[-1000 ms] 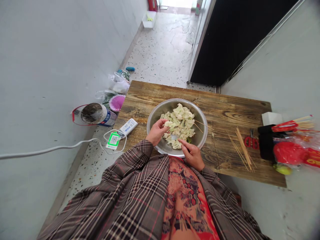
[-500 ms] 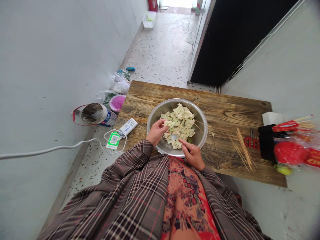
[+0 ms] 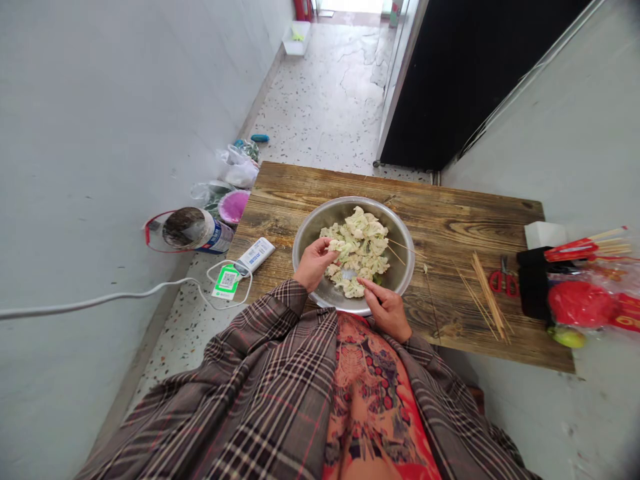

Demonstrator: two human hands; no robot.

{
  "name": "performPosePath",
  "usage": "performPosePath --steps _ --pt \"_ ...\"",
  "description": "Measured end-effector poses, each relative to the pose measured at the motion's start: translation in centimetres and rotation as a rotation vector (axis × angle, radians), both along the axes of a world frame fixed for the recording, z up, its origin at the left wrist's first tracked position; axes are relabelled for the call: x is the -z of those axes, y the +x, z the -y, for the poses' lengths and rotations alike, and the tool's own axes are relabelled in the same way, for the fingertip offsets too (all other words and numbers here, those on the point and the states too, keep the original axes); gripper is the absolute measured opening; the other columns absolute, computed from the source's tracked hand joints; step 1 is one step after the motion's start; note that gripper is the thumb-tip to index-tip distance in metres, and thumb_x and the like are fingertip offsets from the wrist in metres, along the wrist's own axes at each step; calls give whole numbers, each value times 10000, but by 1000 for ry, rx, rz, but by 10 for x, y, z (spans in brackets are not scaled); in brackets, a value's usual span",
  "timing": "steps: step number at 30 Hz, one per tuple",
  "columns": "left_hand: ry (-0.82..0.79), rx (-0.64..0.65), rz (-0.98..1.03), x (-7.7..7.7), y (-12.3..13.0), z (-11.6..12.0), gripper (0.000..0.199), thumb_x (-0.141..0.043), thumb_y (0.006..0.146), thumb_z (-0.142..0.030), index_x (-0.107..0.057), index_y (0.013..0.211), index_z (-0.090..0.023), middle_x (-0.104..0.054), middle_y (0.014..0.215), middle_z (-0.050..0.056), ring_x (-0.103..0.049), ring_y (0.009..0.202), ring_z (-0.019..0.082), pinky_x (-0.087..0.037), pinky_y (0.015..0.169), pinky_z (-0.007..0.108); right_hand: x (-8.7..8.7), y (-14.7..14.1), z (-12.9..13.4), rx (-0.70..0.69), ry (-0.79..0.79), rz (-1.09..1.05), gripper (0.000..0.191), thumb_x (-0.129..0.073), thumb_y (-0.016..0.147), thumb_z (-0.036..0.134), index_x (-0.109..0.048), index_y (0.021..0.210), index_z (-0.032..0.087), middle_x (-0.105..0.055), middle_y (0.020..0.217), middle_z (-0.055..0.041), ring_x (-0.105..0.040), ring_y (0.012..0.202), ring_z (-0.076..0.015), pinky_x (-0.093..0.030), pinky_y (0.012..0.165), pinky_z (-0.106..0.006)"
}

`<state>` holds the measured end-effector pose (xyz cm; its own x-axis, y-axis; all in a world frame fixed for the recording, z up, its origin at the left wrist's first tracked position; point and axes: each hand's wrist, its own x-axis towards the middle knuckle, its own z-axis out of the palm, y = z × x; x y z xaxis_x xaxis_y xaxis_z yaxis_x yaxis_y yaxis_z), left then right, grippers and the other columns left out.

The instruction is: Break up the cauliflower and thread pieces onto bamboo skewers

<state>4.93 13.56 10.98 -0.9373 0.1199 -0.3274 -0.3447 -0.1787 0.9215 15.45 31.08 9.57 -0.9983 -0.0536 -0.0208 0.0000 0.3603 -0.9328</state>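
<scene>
A wide steel bowl [image 3: 302,233] full of cut cauliflower [image 3: 367,230] stands on the wooden table in front of me. My left hand [image 3: 314,265] is over the bowl's left side, thumb and fingers pinched on a cauliflower floret [image 3: 336,247]. At the near right rim, my right hand [image 3: 387,310] is closed around what looks like a small knife; its greyish blade [image 3: 349,273] lies low among the florets and its handle is mostly hidden in the fingers. Two thin skewers [image 3: 400,247] lean out over the bowl's right side.
On the wooden table [image 3: 450,227], loose bamboo skewers [image 3: 487,293] and red-handled scissors [image 3: 504,283] lie to the right, before a black holder [image 3: 533,283] and red packets. A white device [image 3: 256,255] with a cable sits at the left edge. A bucket [image 3: 193,229] stands on the floor.
Both hands keep nearly the same place and grip, with the left still on the floret. The view has shifted very slightly.
</scene>
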Motion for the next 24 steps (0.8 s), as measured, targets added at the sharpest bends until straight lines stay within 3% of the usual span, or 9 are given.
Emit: performPosePath --steps 17,24 --pt "-20 12 -36 6 -2 -2 282 -763 631 -299 -610 819 -154 -590 795 4 -521 706 118 -490 610 242 3 -2 -2 -12 24 7 351 -464 911 297 -667 1190 234 -696 1134 -68 -666 1041 -225 -536 897 -363" --pt "-169 12 -95 15 -4 1 280 -745 593 -194 -658 858 -167 -614 825 12 -551 751 134 -474 682 251 5 -2 -2 -4 70 16 350 -461 906 283 -677 1178 232 -711 1100 -72 -678 1011 -228 -542 882 -361"
